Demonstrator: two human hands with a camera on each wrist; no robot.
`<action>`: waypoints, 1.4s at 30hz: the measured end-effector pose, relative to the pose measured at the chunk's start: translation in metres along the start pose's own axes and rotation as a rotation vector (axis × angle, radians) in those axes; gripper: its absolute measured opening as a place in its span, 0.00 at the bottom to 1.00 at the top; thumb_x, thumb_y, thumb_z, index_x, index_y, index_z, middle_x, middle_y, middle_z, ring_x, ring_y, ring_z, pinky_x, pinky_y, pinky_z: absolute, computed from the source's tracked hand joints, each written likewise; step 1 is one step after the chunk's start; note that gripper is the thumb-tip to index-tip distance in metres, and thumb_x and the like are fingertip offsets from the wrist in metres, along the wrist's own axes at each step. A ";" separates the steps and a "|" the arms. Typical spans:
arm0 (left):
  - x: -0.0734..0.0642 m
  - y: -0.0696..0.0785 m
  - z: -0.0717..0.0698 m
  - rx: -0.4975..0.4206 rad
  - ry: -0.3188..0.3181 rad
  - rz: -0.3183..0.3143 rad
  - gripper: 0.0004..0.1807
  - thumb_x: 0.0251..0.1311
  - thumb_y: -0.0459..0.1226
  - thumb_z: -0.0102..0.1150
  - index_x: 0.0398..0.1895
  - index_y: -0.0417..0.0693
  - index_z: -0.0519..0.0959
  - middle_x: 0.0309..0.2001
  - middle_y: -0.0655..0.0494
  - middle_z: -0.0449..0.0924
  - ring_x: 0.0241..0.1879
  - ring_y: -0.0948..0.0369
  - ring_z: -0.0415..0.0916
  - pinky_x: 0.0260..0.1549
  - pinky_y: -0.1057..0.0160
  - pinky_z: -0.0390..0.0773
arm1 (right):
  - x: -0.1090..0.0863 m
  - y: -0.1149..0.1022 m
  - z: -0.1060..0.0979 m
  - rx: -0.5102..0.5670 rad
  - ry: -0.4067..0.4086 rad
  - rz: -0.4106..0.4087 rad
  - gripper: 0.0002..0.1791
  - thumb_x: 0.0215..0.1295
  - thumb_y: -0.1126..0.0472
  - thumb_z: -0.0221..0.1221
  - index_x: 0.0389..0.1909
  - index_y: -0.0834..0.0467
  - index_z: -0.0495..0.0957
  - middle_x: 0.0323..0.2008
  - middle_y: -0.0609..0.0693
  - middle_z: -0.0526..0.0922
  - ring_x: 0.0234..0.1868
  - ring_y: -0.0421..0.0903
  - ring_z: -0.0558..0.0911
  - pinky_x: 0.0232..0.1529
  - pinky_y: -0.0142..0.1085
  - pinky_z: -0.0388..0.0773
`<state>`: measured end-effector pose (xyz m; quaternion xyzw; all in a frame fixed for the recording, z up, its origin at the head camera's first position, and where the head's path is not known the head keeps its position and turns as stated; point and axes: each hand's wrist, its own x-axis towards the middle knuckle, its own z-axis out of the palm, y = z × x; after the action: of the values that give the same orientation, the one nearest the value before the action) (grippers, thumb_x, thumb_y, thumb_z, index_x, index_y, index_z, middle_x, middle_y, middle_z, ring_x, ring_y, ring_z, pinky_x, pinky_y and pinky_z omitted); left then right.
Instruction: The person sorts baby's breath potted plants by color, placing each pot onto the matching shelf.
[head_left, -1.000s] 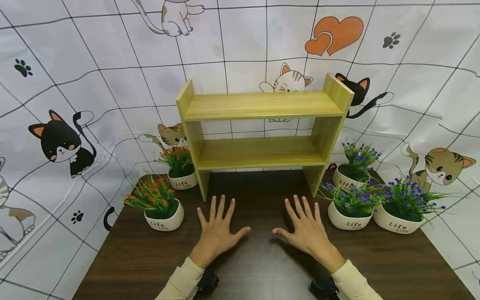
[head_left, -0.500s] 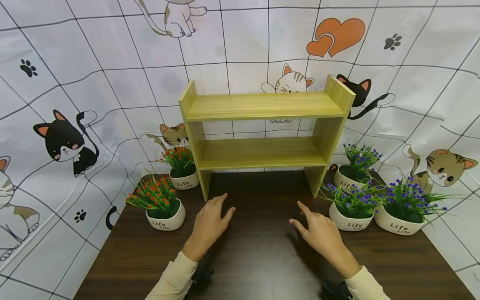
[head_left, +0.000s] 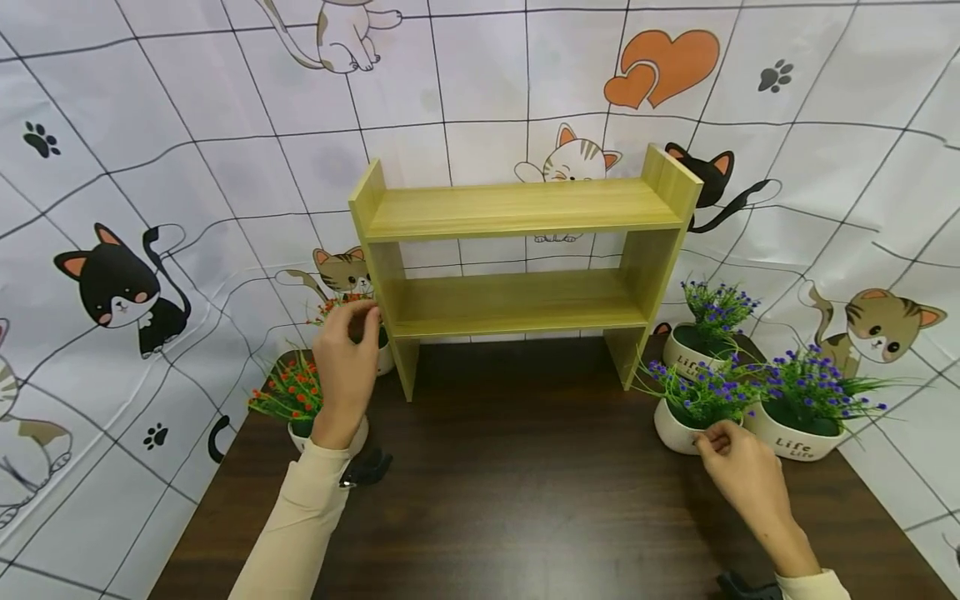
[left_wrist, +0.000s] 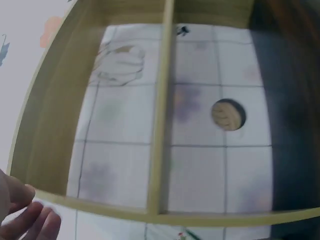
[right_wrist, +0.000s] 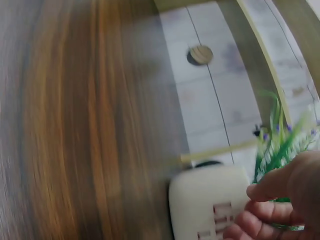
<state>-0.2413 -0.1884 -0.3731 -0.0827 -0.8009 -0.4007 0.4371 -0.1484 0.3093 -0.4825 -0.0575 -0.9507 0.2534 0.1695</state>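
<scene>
My left hand is raised at the left, in front of the back pot of red flowers, beside the shelf's left side panel. Its fingers bend loosely, with nothing seen between them; the left wrist view has its fingertips close to the shelf's edge. Over at the right, my right hand has thumb and fingertips at the near rim of a white pot of purple flowers. In the right wrist view its bent fingers overlap that pot's lettered wall, without wrapping round it.
A two-tier wooden shelf stands at the back of the dark wooden table. Another red-flower pot is partly behind my left forearm. Two more purple-flower pots stand at the right. Behind is a cat-patterned wall sheet.
From above the middle of the table, both hands have moved apart: the left up and left to the red flowers, the right across to the purple-flower pots. Their spread fingers have bent. The pots have stayed put.
</scene>
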 end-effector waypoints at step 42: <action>0.029 -0.026 0.023 -0.172 -0.089 -0.152 0.18 0.75 0.33 0.64 0.64 0.37 0.84 0.55 0.35 0.88 0.55 0.45 0.89 0.52 0.51 0.86 | 0.026 0.047 0.012 0.463 -0.308 0.187 0.67 0.67 0.50 0.75 0.84 0.67 0.32 0.82 0.78 0.43 0.83 0.74 0.49 0.80 0.57 0.59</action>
<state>-0.2857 -0.1953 -0.3722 -0.0766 -0.7863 -0.4957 0.3607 -0.1762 0.3493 -0.5077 -0.0658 -0.8728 0.4836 0.0078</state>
